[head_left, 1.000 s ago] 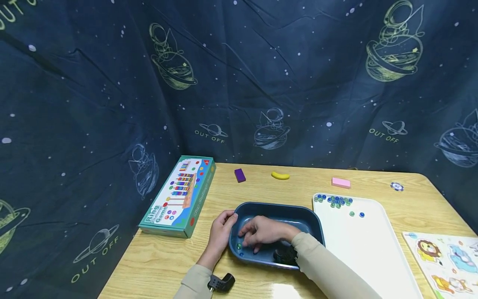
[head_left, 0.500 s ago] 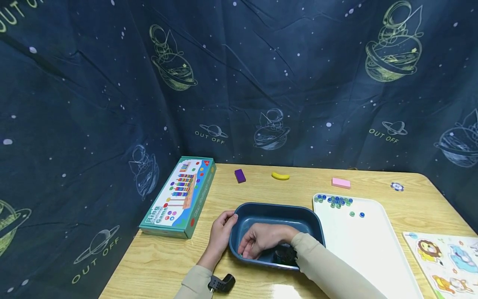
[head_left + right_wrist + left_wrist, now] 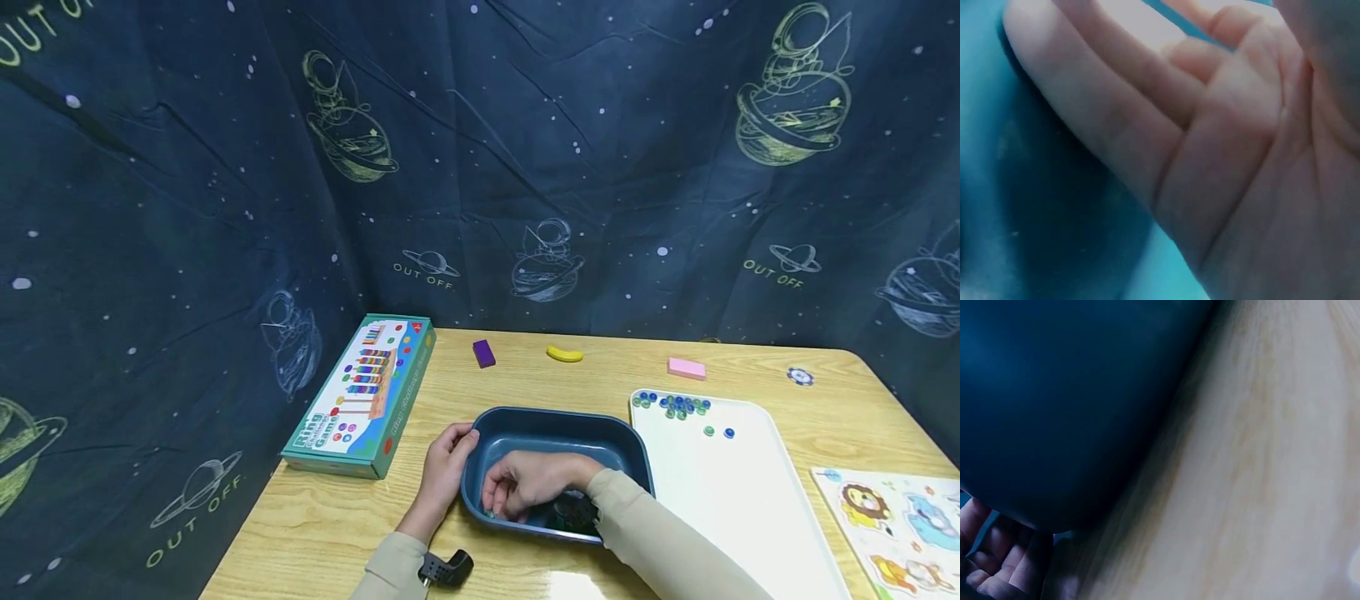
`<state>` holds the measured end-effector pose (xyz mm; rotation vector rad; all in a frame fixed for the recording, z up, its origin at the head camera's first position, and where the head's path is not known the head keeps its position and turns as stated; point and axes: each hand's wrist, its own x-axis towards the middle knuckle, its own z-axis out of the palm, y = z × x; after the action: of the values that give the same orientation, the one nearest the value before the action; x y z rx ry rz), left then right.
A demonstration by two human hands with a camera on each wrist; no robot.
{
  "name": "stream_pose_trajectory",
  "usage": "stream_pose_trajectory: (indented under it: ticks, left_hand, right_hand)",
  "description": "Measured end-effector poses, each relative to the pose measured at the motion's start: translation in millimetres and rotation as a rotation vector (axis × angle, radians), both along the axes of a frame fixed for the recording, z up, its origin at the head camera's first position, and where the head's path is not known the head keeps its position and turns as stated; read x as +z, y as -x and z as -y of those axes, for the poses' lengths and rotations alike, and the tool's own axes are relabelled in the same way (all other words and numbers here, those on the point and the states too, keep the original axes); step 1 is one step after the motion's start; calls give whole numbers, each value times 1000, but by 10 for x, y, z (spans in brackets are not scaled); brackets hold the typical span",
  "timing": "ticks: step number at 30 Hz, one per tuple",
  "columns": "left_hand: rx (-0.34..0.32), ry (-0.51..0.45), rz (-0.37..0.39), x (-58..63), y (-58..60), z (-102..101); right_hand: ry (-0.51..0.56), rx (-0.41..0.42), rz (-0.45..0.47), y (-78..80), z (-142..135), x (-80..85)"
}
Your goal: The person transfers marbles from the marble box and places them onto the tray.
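Observation:
A dark blue plastic tub (image 3: 555, 421) stands at the table's front middle. My left hand (image 3: 442, 467) grips its left end, thumb at the rim and fingers against the outer wall; in the left wrist view those fingers (image 3: 1004, 556) show under the tub's corner. My right hand (image 3: 528, 483) reaches down inside the tub, fingers bent toward the near left corner. A small greenish glass marble (image 3: 490, 514) peeks out at its fingertips, mostly hidden by them. The right wrist view shows the palm and fingers (image 3: 1110, 106) close to the blue wall, with no marble visible there.
Right of the tub lies a white tray (image 3: 720, 500) with several blue and green marbles (image 3: 678, 404) at its far end. A game box (image 3: 360, 392), purple block (image 3: 483, 353), toy banana (image 3: 564, 354), pink block (image 3: 686, 368), poker chip (image 3: 799, 377) and animal puzzle board (image 3: 892, 525) lie around.
My right hand has come down into the tub's near left corner, its fingers closing over the marbles seen there earlier, then shifted slightly right. The left hand keeps its grip on the rim.

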<state>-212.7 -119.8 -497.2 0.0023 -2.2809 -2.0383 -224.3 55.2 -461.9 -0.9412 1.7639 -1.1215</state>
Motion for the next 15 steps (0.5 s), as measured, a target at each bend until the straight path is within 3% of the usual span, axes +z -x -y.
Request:
stream_pose_trajectory:
  ticks: [4,8,11,15]
  left_hand:
    - [7,11,-10,-34,12,-9]
    - [0,-3,14,97,-46,-24]
    - [-11,-21,28,99,-39,-21]
    - [-4,-21,30,-35,19,0]
  right_hand:
    - [43,-61,-100,31,-57,48]
    - [68,-159,-216,43,-142,179]
    - [82,-213,-276,41,-230,276]
    - [94,-276,-305,37,-394,352]
